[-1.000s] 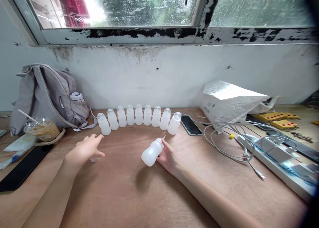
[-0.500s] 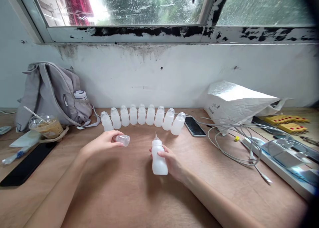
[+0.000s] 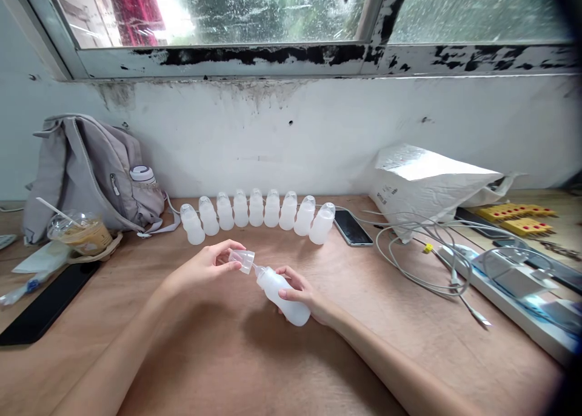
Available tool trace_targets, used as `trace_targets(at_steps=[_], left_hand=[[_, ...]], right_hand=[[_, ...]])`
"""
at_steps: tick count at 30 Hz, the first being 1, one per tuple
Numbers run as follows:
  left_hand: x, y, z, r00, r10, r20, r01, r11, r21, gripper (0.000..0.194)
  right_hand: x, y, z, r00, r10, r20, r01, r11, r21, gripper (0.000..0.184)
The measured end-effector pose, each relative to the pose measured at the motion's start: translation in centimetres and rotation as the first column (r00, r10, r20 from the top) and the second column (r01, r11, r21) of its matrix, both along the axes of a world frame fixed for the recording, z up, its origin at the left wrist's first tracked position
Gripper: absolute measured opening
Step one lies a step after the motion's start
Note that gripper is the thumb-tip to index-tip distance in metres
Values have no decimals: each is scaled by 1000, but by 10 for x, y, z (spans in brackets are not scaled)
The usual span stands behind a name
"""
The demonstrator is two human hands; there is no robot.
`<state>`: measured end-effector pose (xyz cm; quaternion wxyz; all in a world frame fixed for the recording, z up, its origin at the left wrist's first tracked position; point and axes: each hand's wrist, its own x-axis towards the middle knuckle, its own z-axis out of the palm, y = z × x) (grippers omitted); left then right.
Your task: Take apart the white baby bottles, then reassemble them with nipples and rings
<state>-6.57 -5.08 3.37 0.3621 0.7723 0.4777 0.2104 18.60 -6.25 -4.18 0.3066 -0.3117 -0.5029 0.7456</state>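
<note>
A white squeeze bottle (image 3: 287, 299) with a thin pointed nozzle is gripped in my right hand (image 3: 300, 291), tilted so its tip points up and left. My left hand (image 3: 213, 264) pinches a clear plastic cap (image 3: 243, 260) between thumb and fingers. The cap's open end faces the bottle, and the nozzle tip is at its mouth; whether the tip is inside I cannot tell. Behind my hands, several similar white bottles with clear caps (image 3: 271, 210) stand upright in a curved row.
At left are a grey backpack (image 3: 91, 167), an iced drink cup (image 3: 86, 234) and a black phone-like slab (image 3: 54, 301). A phone (image 3: 353, 228), a white bag (image 3: 431, 182), coiled cables (image 3: 409, 270) and a power strip (image 3: 509, 301) lie on the right. A wall with a window stands behind.
My right hand has tipped the bottle from upright toward the left. My left hand has moved right, bringing the cap up to the nozzle.
</note>
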Motion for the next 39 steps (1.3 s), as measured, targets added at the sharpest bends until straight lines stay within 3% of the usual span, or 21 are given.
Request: trace_targets(at_steps=[7,14,18,26,33,36,39], left_hand=[[4,-1,-2,993,-107,52,113,987,-112,31],[3,1,-10,964,-156,216,201,958,-205,29],[6,2,-15,961,-100,258,153,969,-195,24],[12,0,-15,963,-123,241,128,992,-7,31],[16,1,-25,968,83,239,-28,973,-228,42],[17,0,-23,970,72,231,2,953,-304,42],[17,0,-20,981,36,189,11,970,-243,36]], right_hand=[[0,2,0,999,4,40,-11,987,161,43],[-2,5,-7,995,-91,43,81,977,197,40],[-2,5,-8,990,-130,60,112,964,243,39],[-1,5,-5,981,-165,99,135,956,261,39],[-2,5,-8,976,-202,86,166,935,312,38],[-1,6,-8,977,-196,84,161,935,316,37],[-1,6,-7,977,-188,100,148,937,316,39]])
